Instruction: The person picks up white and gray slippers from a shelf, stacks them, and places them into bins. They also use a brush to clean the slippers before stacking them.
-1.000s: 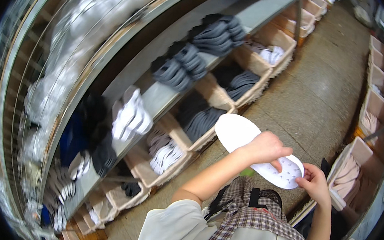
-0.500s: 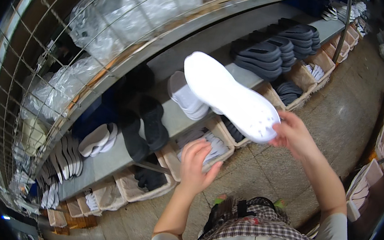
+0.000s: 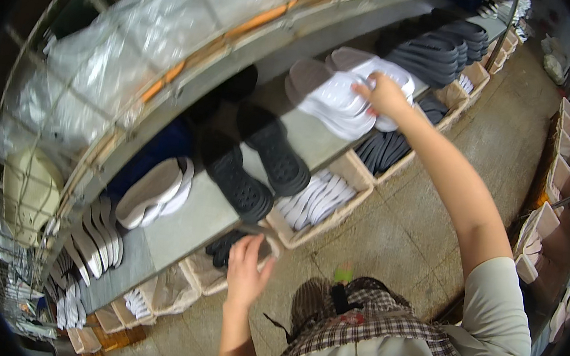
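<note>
White soles (image 3: 347, 101) sit stacked on the grey shelf (image 3: 184, 223), and your right hand (image 3: 382, 95) has its fingers curled over the stack's top one, long axis running leftward from your fingertips. Your left hand (image 3: 247, 267) hangs open, fingers spread, just beside the cardboard bin (image 3: 220, 278) of dark soles (image 3: 227, 246) below the shelf edge, well apart from the stack.

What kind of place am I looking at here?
Probably a shoe-sole stockroom or factory store: a long grey shelf holds stacks of white soles and black soles, with more in boxes on the floor beneath.
</note>
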`<state>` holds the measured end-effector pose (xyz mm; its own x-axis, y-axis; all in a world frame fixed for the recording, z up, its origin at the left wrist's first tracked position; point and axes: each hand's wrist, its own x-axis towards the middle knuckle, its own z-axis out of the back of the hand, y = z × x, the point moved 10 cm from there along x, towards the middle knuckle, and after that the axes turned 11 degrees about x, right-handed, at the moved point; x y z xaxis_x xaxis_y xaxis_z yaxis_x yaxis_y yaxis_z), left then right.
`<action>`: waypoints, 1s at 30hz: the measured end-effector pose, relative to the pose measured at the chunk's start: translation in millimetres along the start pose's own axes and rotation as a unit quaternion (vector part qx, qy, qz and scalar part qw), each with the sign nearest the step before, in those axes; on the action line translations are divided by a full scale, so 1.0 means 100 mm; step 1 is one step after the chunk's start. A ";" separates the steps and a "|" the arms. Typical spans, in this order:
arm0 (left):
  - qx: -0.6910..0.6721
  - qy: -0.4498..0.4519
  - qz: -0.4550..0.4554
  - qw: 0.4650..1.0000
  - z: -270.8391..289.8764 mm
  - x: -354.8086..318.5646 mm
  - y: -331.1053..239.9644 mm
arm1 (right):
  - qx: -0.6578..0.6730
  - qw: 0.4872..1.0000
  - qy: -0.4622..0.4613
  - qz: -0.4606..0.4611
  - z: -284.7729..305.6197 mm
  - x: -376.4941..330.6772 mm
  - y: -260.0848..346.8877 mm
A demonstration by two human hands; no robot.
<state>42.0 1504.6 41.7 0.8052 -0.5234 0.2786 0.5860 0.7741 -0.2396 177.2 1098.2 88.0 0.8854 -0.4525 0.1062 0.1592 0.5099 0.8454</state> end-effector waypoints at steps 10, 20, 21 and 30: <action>-0.120 -0.095 0.174 0.973 0.68 -0.25 1.32 | 0.243 0.969 0.004 0.031 0.00 -1.95 -0.74; -0.426 -0.052 0.097 0.898 0.15 1.53 1.56 | 0.330 0.857 -0.036 -0.393 -1.18 -5.38 -2.58; -0.476 -0.041 0.126 0.869 -0.01 1.80 1.64 | 0.342 0.838 -0.075 -0.419 -1.25 -5.57 -2.62; -0.607 -0.007 0.401 0.685 -1.53 3.76 2.33 | 0.355 0.751 -0.203 -0.518 -2.26 -5.88 -2.31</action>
<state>494.9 1433.5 -51.9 0.9163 -0.0924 -0.3898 -0.3960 -0.0615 -0.9162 -281.8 1412.0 -288.6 0.2187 -0.5963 -0.7724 0.2702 -0.7236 0.6351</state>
